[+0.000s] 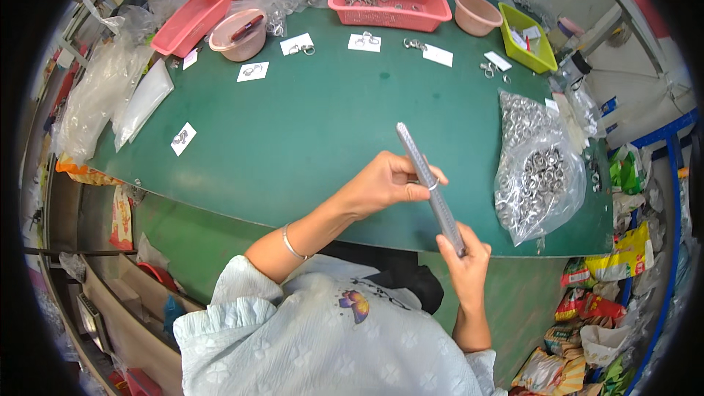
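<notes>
Your right hand (463, 257) grips the mandrel's (429, 185) lower end; its shaft slants up-left, where your left hand (385, 183) pinches a ring (433, 185) on it.

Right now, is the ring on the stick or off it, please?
On: the ring encircles the stick midway, pinched by the left hand; the right hand grips its base.
</notes>
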The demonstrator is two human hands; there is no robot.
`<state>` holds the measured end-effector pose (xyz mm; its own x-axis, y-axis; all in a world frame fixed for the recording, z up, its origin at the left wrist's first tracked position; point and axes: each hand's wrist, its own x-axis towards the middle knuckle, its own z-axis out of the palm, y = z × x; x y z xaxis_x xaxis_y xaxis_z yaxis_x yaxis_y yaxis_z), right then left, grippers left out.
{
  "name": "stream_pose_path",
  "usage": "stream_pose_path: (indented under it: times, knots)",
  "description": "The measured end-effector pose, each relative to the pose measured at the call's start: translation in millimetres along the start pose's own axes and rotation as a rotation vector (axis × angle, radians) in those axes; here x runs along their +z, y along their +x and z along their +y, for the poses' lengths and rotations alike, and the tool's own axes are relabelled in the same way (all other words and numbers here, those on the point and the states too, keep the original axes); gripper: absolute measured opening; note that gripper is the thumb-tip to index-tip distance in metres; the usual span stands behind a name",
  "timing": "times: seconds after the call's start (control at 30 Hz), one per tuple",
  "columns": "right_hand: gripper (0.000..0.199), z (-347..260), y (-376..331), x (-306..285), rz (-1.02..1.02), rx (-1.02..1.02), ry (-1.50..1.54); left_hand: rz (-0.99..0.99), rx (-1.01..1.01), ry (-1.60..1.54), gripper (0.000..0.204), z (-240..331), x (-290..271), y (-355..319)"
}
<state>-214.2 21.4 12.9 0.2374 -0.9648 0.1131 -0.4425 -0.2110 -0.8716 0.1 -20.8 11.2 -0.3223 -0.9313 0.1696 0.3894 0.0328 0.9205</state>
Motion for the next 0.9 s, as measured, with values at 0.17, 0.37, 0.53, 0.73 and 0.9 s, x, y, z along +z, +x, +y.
stream_pose_path:
  times: [0.17,0.37,0.53,0.73,0.9]
  knots:
    - [0.022,-1,-7,-6,-0.052,0.037,0.092,0.01,-0.034,0.064,0.022,-4,9,0]
    - [0.023,0,0,-11,-0.006,0.022,0.09,0.004,-0.106,0.088,0.021,4,14,12]
    - [0.025,4,10,-10,0.002,-0.014,0.024,0.004,-0.15,0.088,0.021,0,1,20]
    - [0.026,9,17,-8,0.016,-0.039,-0.097,0.078,-0.18,0.069,0.024,-4,-5,22]
    - [0.023,7,20,-8,0.05,-0.126,-0.217,0.125,-0.164,0.015,0.024,1,-1,18]
